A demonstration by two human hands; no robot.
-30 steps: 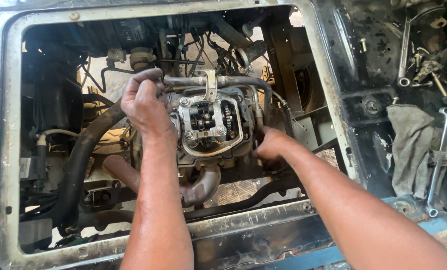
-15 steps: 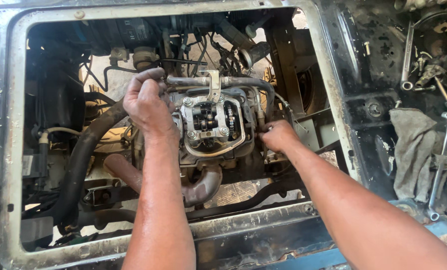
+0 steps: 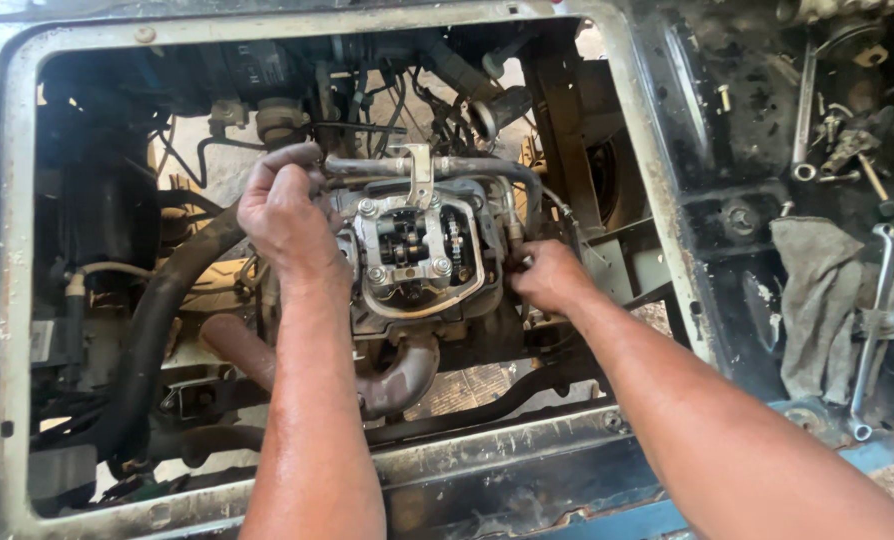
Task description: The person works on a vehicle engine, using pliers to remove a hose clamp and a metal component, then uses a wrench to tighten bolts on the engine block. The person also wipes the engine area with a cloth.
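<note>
The engine (image 3: 422, 255) sat in the open bay, its top cover off and the valve gear bare. The left hand (image 3: 285, 215) gripped its left side, fingers curled; the right hand (image 3: 547, 275) pinched something small at its right edge.

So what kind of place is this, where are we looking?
Most likely a vehicle repair workshop. An opened engine head sits inside a grimy metal frame, wrenches and a dirty grey rag lie alongside, and the left hand and right hand work at the engine.
</note>
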